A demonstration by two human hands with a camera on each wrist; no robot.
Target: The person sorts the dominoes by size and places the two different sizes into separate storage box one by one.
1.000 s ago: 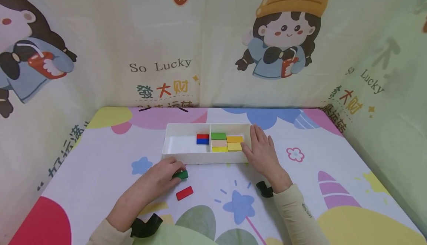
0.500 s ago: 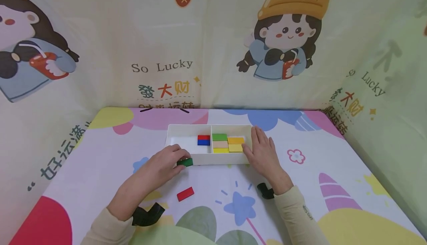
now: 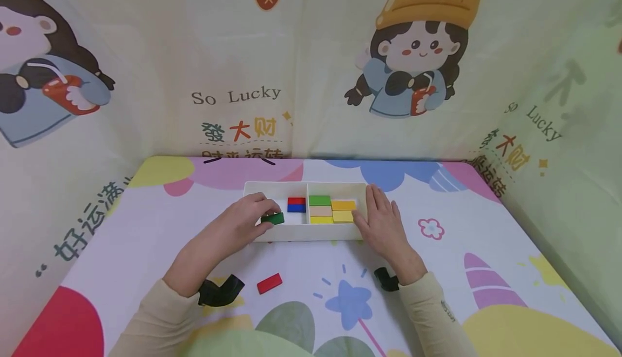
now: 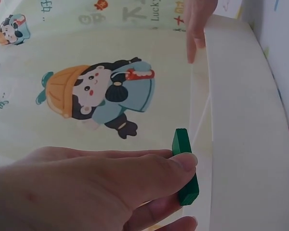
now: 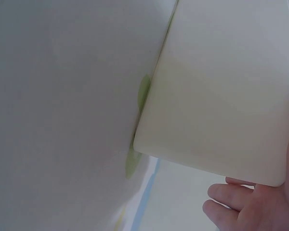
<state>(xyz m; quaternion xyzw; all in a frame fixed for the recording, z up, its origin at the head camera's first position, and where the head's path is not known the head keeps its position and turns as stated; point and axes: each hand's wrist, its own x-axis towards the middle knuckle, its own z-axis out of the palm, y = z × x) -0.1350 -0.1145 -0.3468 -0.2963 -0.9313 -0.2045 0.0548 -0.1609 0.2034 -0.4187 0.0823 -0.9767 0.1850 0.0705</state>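
Observation:
My left hand (image 3: 243, 217) pinches a dark green block (image 3: 273, 219) between thumb and fingers. In the head view the block overlaps the left compartment of the white two-part box (image 3: 316, 232), just behind its front wall. The left wrist view shows the green block (image 4: 185, 168) tilted, with the thumb across its side. A red block and a blue block (image 3: 296, 208) lie against the divider in that compartment. At the box's right end rests my right hand (image 3: 385, 227), its fingers straight along the end wall and its thumb at the front corner.
The right compartment holds several blocks: green (image 3: 320, 200), beige (image 3: 320, 211) and yellow ones (image 3: 344, 216). A single red block (image 3: 269, 283) lies on the patterned tablecloth (image 3: 466, 206) in front of the box. Black camera mounts (image 3: 221, 291) stick out at both wrists.
My left hand has carried the dark green block up from the tablecloth, over the front wall, to the left compartment. The right hand has stayed at the box's right end.

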